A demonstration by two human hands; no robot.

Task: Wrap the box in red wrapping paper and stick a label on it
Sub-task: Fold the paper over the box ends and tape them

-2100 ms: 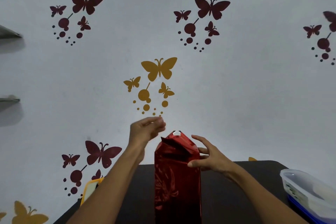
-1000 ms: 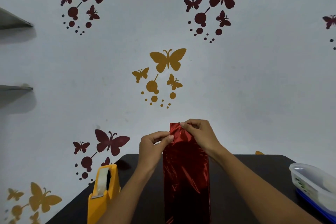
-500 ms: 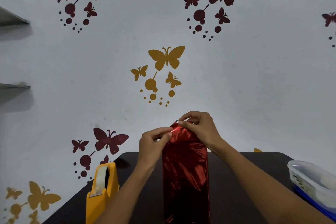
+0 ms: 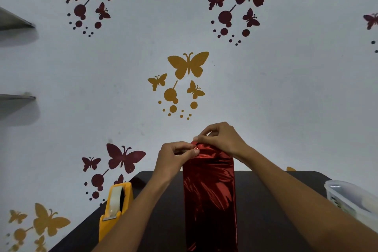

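Note:
A tall box wrapped in shiny red wrapping paper (image 4: 208,194) stands upright on the dark table (image 4: 263,210). My left hand (image 4: 173,157) pinches the folded paper at the top left corner of the box. My right hand (image 4: 221,139) curls over the top end and pinches the paper fold there, fingertips nearly meeting those of the left hand. The top face of the box is hidden under my hands. No label is in view.
A yellow tape dispenser (image 4: 115,210) stands on the table at the left. A clear plastic container (image 4: 351,200) sits at the right edge. The wall behind carries butterfly decals, with two shelf edges at far left.
Two seconds ago both hands were off the paper top; since then they closed on it and folded the loose end down. In the last half second they barely shifted.

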